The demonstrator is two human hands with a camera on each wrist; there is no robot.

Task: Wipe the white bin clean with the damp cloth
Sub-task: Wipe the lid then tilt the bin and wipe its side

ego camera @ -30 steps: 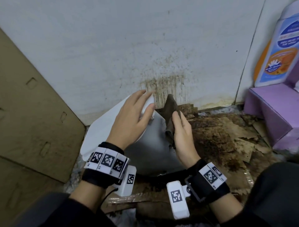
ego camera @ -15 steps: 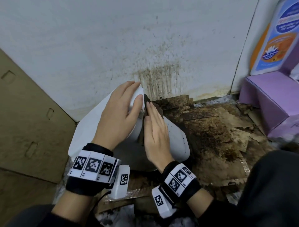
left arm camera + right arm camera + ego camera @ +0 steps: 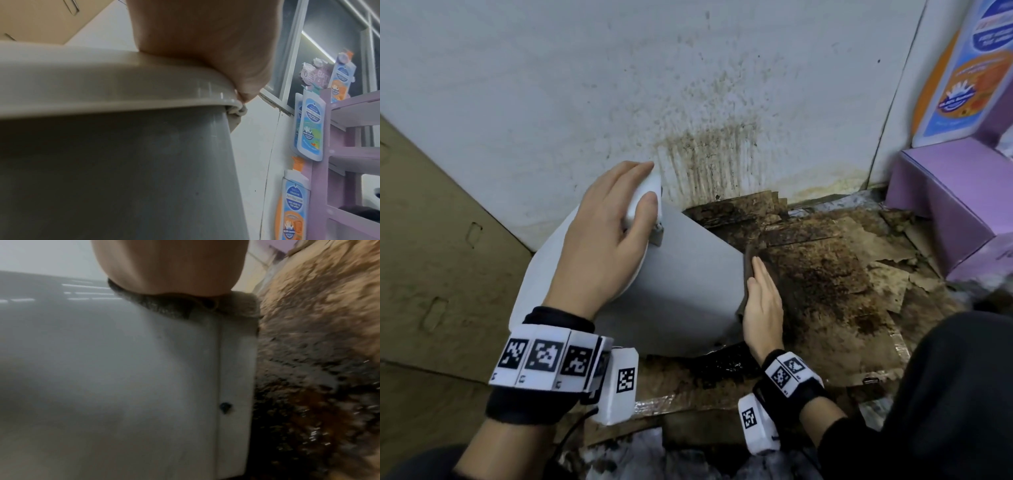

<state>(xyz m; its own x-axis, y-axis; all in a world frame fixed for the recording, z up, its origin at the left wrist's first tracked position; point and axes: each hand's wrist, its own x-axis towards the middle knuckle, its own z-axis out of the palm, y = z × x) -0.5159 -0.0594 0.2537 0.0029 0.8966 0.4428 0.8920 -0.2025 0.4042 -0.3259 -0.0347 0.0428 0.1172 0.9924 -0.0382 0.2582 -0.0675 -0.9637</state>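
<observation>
The white bin [image 3: 688, 274] stands tilted against the wall, its lid [image 3: 541, 267] toward the left. My left hand [image 3: 619, 205] lies over the lid and grips its far edge between fingers and thumb; in the left wrist view the left hand [image 3: 205, 40] sits on the lid rim [image 3: 102, 84]. My right hand [image 3: 762, 294] is flat with straight fingers and presses the dark brown cloth [image 3: 749, 263] against the bin's right side. In the right wrist view the cloth [image 3: 174, 306] is squeezed between the palm [image 3: 168, 269] and the bin wall [image 3: 144, 369]. Most of the cloth is hidden.
Wet, dirt-stained cardboard [image 3: 825, 274] covers the floor right of the bin. The white wall [image 3: 705, 154] behind carries brown splatter. A cardboard sheet [image 3: 431, 240] leans at the left; a purple stand [image 3: 945, 188] sits at the right. My knee [image 3: 945, 394] is at the lower right.
My right hand has carried the cloth from the bin's upper front, near the left hand, down to its right side. The left hand has stayed on the lid.
</observation>
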